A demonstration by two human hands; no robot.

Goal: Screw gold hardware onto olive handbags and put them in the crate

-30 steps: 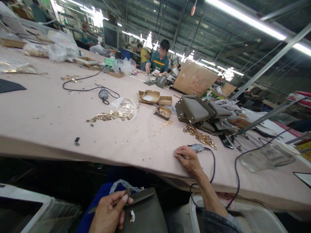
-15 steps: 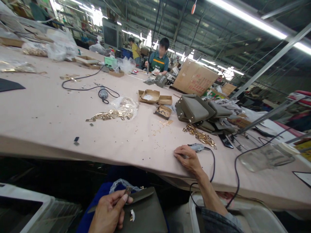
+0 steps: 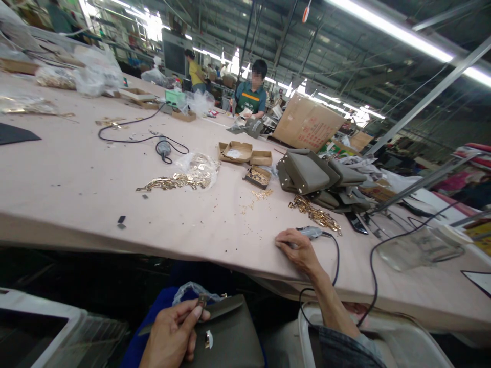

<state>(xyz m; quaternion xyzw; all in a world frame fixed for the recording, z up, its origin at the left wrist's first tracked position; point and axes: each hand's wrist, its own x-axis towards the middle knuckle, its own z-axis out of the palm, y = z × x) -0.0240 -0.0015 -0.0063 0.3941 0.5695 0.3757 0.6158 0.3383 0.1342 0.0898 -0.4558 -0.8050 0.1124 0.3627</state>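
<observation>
A dark olive handbag lies at my lap, with a shiny metal fitting on its front. My left hand is closed on the bag's flap. A small brownish metallic piece shows at its fingertips. On the table's near edge rests my right hand, its fingers bent and close together. Whatever its fingertips pinch, if anything, is hidden. Right behind that hand lies a grey corded electric screwdriver; I cannot tell if they touch.
Small gold parts spill before a cardboard box. Gold fittings lie beside stacked olive bags. More metal pieces spread from a plastic bag. Another corded tool lies farther left. A co-worker is across the table.
Both my hands and the bag stay practically still. In the background, a person in yellow has moved left and appears more upright.
</observation>
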